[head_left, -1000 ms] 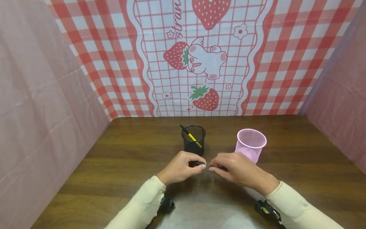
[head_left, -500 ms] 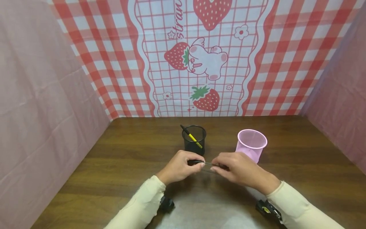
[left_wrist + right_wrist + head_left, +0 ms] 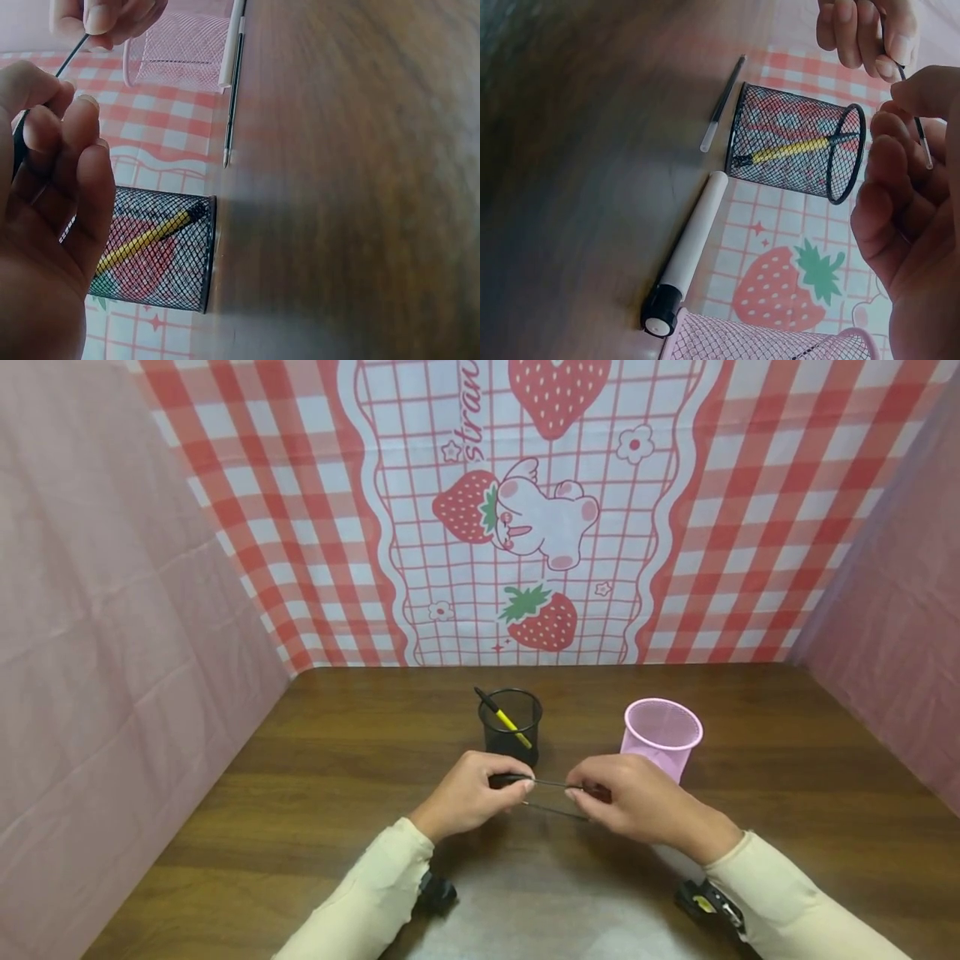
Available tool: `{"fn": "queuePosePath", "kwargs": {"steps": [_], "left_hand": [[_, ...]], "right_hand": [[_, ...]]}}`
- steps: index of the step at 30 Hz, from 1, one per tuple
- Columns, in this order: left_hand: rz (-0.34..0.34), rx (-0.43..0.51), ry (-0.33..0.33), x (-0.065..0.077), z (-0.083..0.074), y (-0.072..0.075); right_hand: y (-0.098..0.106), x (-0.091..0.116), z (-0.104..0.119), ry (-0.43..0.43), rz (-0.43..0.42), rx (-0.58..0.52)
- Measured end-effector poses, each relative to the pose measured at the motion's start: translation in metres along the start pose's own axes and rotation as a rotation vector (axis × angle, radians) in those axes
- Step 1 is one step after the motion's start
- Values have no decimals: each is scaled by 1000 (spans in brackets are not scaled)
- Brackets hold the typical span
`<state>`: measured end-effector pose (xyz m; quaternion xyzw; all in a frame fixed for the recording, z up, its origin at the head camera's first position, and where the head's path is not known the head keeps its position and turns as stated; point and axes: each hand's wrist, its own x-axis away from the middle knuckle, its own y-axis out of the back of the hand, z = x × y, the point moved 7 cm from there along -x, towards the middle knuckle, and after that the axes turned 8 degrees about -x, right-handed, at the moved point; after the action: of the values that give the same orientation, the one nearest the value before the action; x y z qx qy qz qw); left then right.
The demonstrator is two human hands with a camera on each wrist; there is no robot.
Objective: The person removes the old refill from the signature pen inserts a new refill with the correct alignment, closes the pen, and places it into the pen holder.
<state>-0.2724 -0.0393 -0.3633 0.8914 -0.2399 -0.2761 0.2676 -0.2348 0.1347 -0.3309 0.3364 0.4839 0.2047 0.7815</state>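
Note:
My left hand [image 3: 471, 795] grips a short black pen piece [image 3: 507, 778] between thumb and fingers. A thin dark ink refill [image 3: 553, 784] runs from that piece across to my right hand [image 3: 637, 797], which pinches it. In the right wrist view, the clear end of the held refill [image 3: 924, 146] pokes out past my right thumb. Beneath the hands, a second refill [image 3: 235, 97] lies on the table, its metal tip toward the left. Close to it rests a white pen barrel [image 3: 694, 240] with a black end, mostly hidden by my right hand in the head view.
Behind my left hand stands a black mesh cup [image 3: 510, 743] with a yellow and black pen [image 3: 504, 718] leaning in it. A pink mesh cup [image 3: 660, 752] is behind my right hand. Checked cloth [image 3: 315, 568] hangs at the table's [image 3: 337, 718] back edge.
My right hand has moved right, away from the left hand, so more of the held refill shows between them. My left hand has shifted slightly left and up.

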Motion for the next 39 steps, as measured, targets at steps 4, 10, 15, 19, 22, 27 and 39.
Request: {"fn": "queuePosePath", "kwargs": {"steps": [4,10,15,19,22,27,39], "left_hand": [[9,11,16,0,1,-1],[7,20,37,2,0,-1],[7,37,46,2,0,-1],[11,66,69,3,1,-2],[13,100,93,3,3,-3],[10,139,114,4,4,-4],[21,155,93,2,-1,-7]], "right_hand": [[1,0,0,10,-10,-14],[2,0,-2,5,-14,-23],[-1,-1,-2,12,-6,-33],[-1,-2,0,7,-3,-29],[-1,-2,2,13,-10,-26],[-3,-3,4,38,-18,-31],[-6,-2,7,50,-13,-35]]}}
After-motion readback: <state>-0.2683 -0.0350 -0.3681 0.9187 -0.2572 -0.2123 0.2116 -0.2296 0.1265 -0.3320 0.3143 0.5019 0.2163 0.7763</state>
